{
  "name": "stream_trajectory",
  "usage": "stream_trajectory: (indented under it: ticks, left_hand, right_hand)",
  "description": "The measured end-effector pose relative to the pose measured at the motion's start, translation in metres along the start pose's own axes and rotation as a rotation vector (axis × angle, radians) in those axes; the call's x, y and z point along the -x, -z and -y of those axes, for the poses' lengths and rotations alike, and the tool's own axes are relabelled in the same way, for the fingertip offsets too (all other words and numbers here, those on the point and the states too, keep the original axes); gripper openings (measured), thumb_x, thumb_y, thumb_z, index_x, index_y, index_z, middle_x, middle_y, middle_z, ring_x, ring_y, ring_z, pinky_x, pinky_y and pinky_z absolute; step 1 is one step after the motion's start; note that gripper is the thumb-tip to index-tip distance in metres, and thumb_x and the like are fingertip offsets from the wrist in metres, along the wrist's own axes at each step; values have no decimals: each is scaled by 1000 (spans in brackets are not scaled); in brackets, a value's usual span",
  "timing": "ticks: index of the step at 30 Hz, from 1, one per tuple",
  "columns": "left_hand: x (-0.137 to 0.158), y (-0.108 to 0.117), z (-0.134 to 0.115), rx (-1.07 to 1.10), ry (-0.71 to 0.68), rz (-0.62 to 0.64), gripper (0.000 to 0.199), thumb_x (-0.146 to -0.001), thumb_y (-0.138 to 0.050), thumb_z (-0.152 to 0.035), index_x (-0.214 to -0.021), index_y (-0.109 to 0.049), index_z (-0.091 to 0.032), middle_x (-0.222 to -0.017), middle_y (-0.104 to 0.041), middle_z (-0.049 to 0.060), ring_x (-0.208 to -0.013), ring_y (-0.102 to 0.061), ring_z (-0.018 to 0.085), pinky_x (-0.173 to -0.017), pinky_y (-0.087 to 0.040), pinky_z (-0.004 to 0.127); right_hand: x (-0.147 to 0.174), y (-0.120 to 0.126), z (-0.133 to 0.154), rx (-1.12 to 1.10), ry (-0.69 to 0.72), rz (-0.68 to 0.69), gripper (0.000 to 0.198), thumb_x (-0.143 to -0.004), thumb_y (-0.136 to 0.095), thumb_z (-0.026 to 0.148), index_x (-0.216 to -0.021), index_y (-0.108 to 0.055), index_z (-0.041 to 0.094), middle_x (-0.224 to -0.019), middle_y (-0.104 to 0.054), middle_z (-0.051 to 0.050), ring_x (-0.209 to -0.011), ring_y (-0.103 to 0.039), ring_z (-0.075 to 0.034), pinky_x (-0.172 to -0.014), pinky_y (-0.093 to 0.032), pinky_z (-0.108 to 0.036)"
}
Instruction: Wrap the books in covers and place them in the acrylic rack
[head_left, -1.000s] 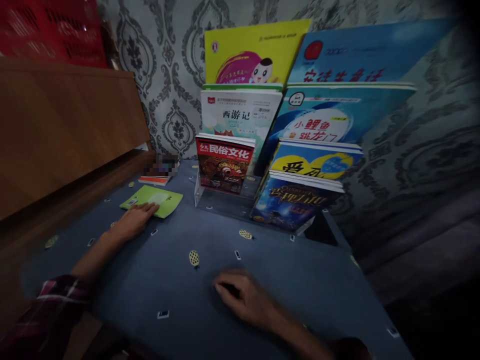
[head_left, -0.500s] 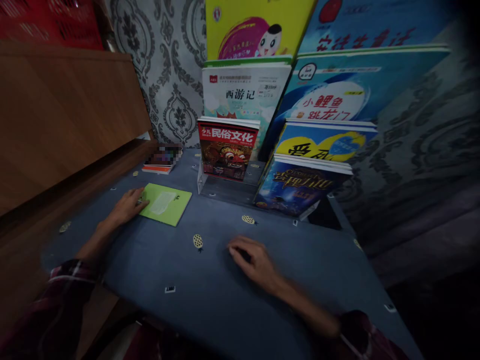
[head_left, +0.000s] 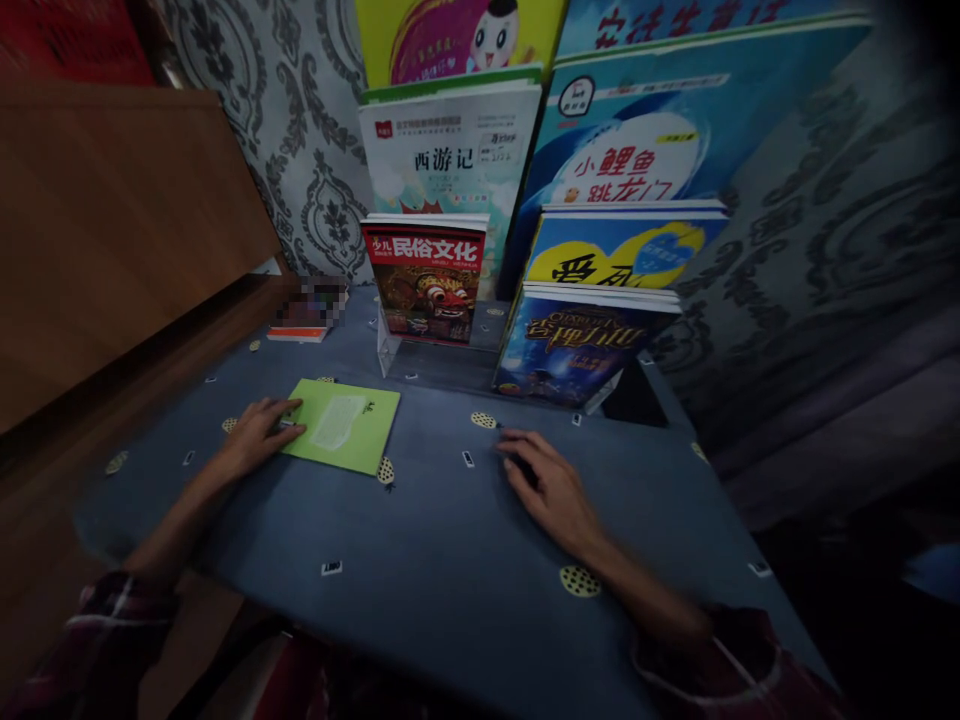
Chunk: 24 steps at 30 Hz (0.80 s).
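Note:
A thin light-green book [head_left: 367, 425] with a pale patch of text lies on the blue tablecloth. My left hand [head_left: 259, 435] grips its left edge, with the thumb and fingertips on the cover; the fingers' undersides are hidden. To the right, my right hand [head_left: 551, 490] is over the cloth with nothing in it, its fingers slightly curled and the thumb apart. Beyond it, a dark blue book [head_left: 585, 345] leans in a clear display rack [head_left: 386, 350]. A red-topped book [head_left: 427, 280] occupies the rack's left side.
Taller books rise in tiers behind, including a white one [head_left: 450, 150] and a teal one [head_left: 622, 130]. Several small books [head_left: 304, 315] lie at the back left of the table [head_left: 412, 560]. A wooden cabinet [head_left: 127, 240] borders the left side, with a red basket [head_left: 67, 40] on top.
My left hand has slid the green book to the right and slightly nearer, up to a printed pineapple. My right hand has moved right, and its fingers have spread a little. The view has shifted.

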<state>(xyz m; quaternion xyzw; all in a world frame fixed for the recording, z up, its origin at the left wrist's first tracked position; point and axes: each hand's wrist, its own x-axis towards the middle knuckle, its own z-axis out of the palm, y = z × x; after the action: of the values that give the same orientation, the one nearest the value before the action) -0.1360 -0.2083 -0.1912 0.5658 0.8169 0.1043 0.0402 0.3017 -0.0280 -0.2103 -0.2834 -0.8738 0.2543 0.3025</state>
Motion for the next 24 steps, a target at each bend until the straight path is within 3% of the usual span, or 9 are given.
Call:
stream_trajectory:
  ticks: [13,19,24]
  left_hand:
    - [14,-6,-104,-18,-145,103,55,-92,-54,-58,-133,-65,-24,-114,-66,8,-103,-65,27,-87,-52,35]
    - [17,-13,-158,91,-271,178,44,-95,-52,-45,-133,-65,-25,-113,-66,7,-100,-67,25,-84,-52,34]
    - [17,-21,-195,104,-370,194,38,-97,-52,-40,-129,-65,-25,-110,-64,8,-98,-66,25,-83,-52,35]
  right_hand:
    - [0,1,-6,-7,-68,-91,26,-98,-49,27,-111,-71,22,-124,-67,-13,-107,-68,-28,-84,-58,-41]
    - [-1,8,-15,52,-122,-130,27,-96,-49,22,-113,-70,19,-124,-65,-15,-116,-64,-29,-94,-55,-42]
    - [-4,23,-26,119,-170,-91,27,-94,-50,20,-111,-71,17,-119,-66,-14,-108,-65,-28,-94,-54,-42]
